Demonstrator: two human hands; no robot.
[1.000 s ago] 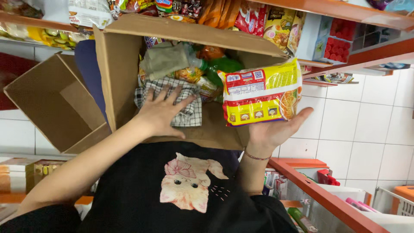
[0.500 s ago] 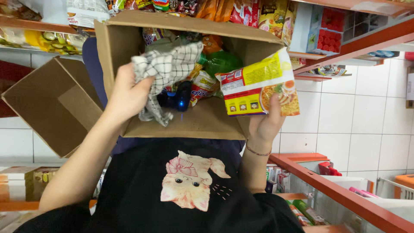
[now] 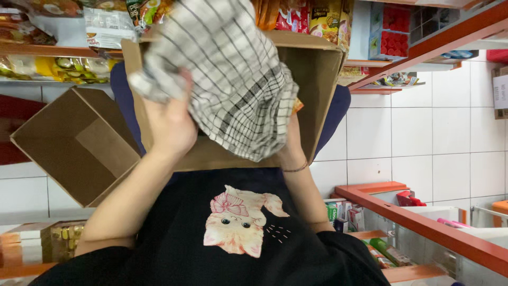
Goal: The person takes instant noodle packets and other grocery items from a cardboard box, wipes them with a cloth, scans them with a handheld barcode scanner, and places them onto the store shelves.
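Observation:
My left hand (image 3: 169, 127) grips a black-and-white checked cloth (image 3: 238, 90) and holds it up in front of an open cardboard box (image 3: 323, 79) on my lap. The cloth covers most of the box's inside, so what lies in it is hidden. Only the wrist and heel of my right hand (image 3: 290, 147) show, with a thin bracelet, at the box's near right side. Its fingers are behind the cloth, and whether they hold anything is not visible.
A second, empty cardboard box (image 3: 74, 143) lies open at my left. Shelves of snack packets (image 3: 312, 16) run along the top. An orange-edged shelf (image 3: 423, 222) with small goods stands at the lower right, with white tiled floor (image 3: 423, 143) beyond.
My left hand has lifted the checked cloth out of the box and towards the camera. The yellow noodle pack held by my right hand is now hidden behind the cloth.

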